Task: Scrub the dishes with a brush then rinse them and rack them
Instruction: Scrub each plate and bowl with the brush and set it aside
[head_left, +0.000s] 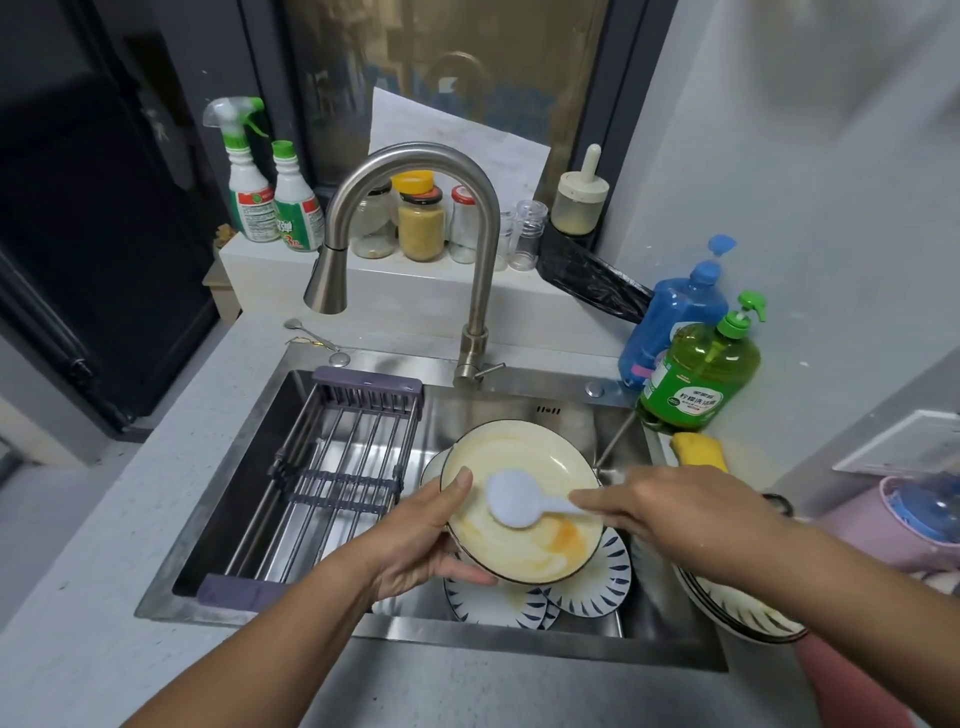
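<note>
Two bare forearms reaching forward over the near edge of the sink. Left hand holding the cream plate by its left rim, thumb on the inner face and fingers curled under, so tilted a little above the basin. Right hand gripping the handle of the white brush, fingers closed around it, brush head pressed on the plate near the middle. Orange smear visible on the lower part of the plate, not yet cleaned. Below the plate, blue-patterned plates lying in the basin; more stacked plates at the right edge. Purple rack across the left half of the sink, with nothing on it. Faucet behind, no water seen running. Further back, green soap bottle at the right corner and jars on the ledge. Step in hand, by judgement: scrubbing, first plate probably. Next move likely needing the brush brought down over the orange stain, then rinsing under the faucet before racking.
</note>
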